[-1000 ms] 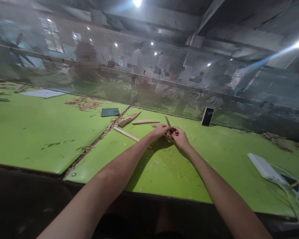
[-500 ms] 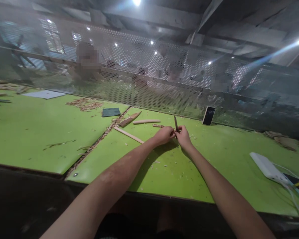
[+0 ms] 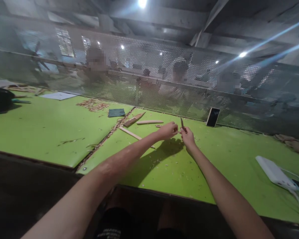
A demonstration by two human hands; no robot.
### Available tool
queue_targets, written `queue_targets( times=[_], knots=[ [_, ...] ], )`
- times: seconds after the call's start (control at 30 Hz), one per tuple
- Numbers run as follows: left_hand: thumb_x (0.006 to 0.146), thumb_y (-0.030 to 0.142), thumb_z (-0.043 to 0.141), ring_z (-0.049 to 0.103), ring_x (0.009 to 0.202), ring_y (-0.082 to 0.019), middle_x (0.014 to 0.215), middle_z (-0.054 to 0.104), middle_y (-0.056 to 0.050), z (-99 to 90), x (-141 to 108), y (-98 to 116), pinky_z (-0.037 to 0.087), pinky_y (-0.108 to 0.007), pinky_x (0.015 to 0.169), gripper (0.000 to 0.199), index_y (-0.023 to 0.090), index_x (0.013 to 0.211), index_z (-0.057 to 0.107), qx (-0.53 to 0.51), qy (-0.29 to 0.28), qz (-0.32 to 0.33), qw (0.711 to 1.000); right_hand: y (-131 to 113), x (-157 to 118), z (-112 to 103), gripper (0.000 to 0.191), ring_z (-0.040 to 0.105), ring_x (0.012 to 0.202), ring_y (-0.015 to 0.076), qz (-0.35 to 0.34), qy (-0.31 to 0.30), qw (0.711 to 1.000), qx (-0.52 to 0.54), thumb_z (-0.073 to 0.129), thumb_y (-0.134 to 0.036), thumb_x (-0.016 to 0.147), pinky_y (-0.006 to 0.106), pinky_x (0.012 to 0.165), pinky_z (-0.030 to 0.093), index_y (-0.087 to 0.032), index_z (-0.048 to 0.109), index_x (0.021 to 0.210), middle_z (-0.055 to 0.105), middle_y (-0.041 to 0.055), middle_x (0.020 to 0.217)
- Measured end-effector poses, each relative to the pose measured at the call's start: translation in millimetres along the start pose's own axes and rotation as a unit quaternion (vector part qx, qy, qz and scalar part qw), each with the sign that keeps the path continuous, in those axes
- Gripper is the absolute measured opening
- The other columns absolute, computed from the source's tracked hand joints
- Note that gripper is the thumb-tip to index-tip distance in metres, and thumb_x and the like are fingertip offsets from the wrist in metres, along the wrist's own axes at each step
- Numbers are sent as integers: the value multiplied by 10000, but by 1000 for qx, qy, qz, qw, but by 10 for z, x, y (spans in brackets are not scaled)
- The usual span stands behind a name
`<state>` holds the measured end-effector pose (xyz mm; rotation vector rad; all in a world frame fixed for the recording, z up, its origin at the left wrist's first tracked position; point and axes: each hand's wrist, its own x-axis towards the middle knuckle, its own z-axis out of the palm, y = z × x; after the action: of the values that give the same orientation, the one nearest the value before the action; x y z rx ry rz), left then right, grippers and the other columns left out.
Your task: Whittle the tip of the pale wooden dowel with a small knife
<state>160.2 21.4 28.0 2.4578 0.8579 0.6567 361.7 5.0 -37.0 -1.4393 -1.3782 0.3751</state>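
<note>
Gripping a slim, dark-bladed knife [image 3: 182, 123] by its handle, the right hand [image 3: 188, 136] has its fingers closed round it, the tip pointing up and away. Just left of that grip, the left hand [image 3: 168, 130] is curled; I cannot tell whether its fingertips pinch something small. Past its knuckles lies a short brown carved piece [image 3: 158, 126], partly hidden. Farther left are a smooth, slightly bowed pale stick [image 3: 149, 122], a straight pale stick [image 3: 130, 133] partly covered by the left forearm, and a flat brown wooden piece [image 3: 134, 119] tapering to a point. Beyond these sit a dark green sheet [image 3: 116, 113] and a heap of curly shavings [image 3: 92, 105]. Glossy green tabletop [image 3: 229, 149], flecked with chips, gives room right of the grip, up to a white rounded device [image 3: 274, 172] with cables. The table's front edge runs below the forearms; a shaving-filled seam [image 3: 102, 142] slants off left. Ahead, a tilted phone [image 3: 213, 117] stands before a perforated screen [image 3: 159, 98].
</note>
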Motion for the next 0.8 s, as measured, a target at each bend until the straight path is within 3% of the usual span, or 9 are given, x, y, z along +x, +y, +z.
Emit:
queue_targets(
  times=[0.17,0.3,0.4,0.47,0.57,0.67,0.8],
  knots=[
    [1077,406,708,706,1146,-229,1300,708,-106,-394,-384,-312,635,-440,1017,307,154,1253,710,33,-52,12,998,-76,-22,-42,282,707,928,186,27,9,1000,-4,693,-453,1101,370,834,642,-182,722,1173,733,60,1105],
    [1031,233,662,688,961,-189,1173,755,-126,-766,-790,-625,576,-330,891,186,137,1148,771,46,-115,-15,992,-128,-60,6,274,702,946,188,20,1,1000,1,694,-454,1098,374,849,641,-195,725,1183,733,68,1141],
    [944,270,728,655,934,-189,1158,772,-96,-943,-1028,-739,514,-297,865,255,199,1177,804,51,-166,-9,985,-158,-90,56,278,714,987,201,17,-11,1000,2,728,-434,1079,400,893,638,-176,722,1182,733,67,1153],
    [868,291,812,624,970,-206,1137,772,-71,-972,-1118,-764,488,-302,906,323,263,1190,819,57,-182,2,982,-177,-107,77,265,716,1009,208,18,-18,1000,2,732,-431,1076,416,923,636,-182,728,1166,739,69,1157],
    [895,257,800,588,1003,-231,1109,762,-80,-904,-1137,-788,458,-335,975,260,289,1152,826,67,-170,12,983,-212,-114,77,231,714,1016,206,19,-23,1000,-2,724,-425,1081,420,947,633,-199,736,1124,748,69,1150],
    [972,235,713,572,951,-230,1060,743,-107,-794,-1050,-829,444,-344,967,133,231,1061,812,75,-139,3,988,-249,-99,52,227,716,998,201,14,-24,1000,-8,732,-408,1078,414,935,632,-183,730,1109,744,60,1122],
    [1088,312,534,574,874,-206,1129,743,-146,-699,-853,-846,443,-318,883,288,155,1141,769,74,-81,-26,994,-277,-77,-1,233,719,991,202,6,-36,999,-12,747,-408,1069,414,925,639,-177,733,1098,745,57,1108]
  ],
)
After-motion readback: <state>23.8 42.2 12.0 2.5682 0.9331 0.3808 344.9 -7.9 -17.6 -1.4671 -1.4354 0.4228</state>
